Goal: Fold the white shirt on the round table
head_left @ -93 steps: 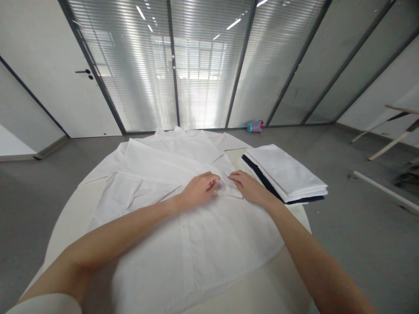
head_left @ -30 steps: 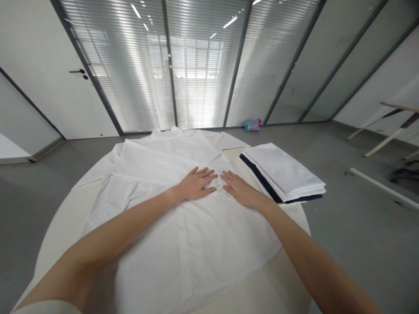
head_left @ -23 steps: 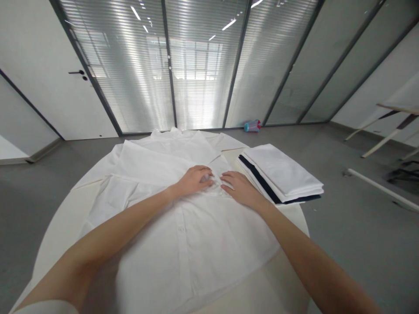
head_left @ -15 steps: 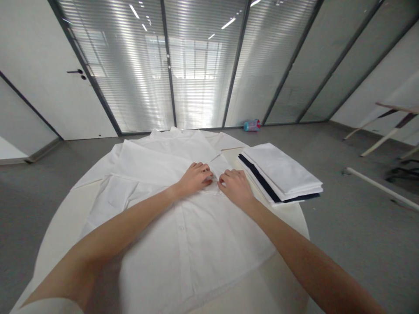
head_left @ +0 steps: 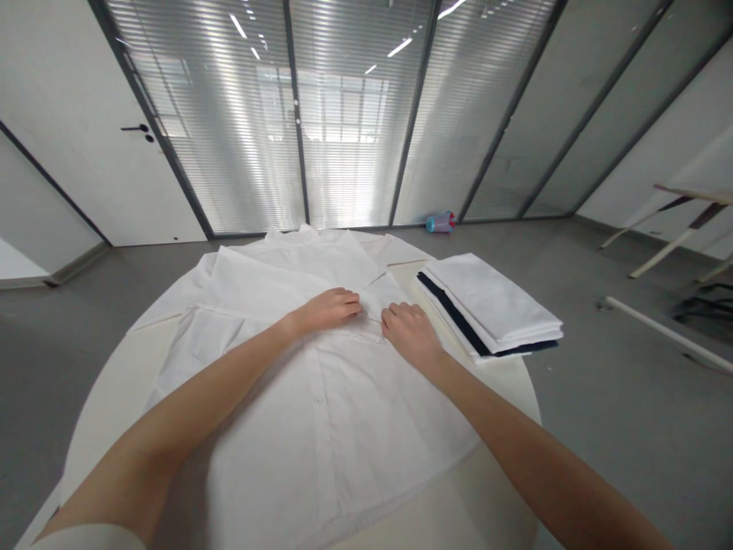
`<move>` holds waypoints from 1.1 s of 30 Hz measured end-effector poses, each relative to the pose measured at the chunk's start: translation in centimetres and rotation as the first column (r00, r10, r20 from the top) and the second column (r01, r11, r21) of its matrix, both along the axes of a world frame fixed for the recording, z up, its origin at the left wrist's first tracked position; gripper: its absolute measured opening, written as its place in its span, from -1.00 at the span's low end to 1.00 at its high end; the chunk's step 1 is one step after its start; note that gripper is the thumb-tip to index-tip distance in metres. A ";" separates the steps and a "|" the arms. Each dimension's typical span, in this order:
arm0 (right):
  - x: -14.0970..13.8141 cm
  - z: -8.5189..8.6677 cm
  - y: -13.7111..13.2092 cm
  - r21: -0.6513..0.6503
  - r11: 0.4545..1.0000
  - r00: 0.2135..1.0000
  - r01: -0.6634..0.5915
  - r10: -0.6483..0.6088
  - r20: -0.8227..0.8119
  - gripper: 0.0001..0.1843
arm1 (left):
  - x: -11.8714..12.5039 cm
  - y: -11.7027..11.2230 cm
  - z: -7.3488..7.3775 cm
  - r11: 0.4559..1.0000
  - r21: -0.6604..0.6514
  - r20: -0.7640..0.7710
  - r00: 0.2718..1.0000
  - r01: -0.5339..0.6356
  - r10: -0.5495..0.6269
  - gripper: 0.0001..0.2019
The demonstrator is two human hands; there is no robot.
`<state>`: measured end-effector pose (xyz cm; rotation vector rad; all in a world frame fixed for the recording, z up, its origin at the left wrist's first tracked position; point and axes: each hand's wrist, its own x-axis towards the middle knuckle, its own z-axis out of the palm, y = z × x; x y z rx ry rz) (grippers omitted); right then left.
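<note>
A white button-up shirt [head_left: 321,412] lies spread over a round white table [head_left: 114,382], collar at the far side. My left hand [head_left: 329,308] rests on the shirt near its middle, fingers curled and pinching the cloth. Just to its right, my right hand [head_left: 409,332] sits with its fingers bent, gripping the shirt's fabric at the folded sleeve edge. The two hands are a few centimetres apart.
A stack of folded white and dark garments [head_left: 492,305] lies on the table's right side. A blue and pink bottle [head_left: 440,222] lies on the grey floor by the glass wall. Wooden table legs [head_left: 676,237] and a white pole [head_left: 664,330] stand at right.
My hands, flat and spread on the shirt one second ago, have curled their fingers and now pinch the fabric. Both stayed near the same spot.
</note>
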<state>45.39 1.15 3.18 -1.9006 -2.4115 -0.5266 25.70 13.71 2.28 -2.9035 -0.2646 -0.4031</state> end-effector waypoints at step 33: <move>1.4 -2.2 0.4 -0.081 0.956 0.921 -0.283 0.247 -0.300 -0.44 | -11.2 4.2 -2.2 0.965 -0.223 0.225 0.956 -0.136 0.186 -0.67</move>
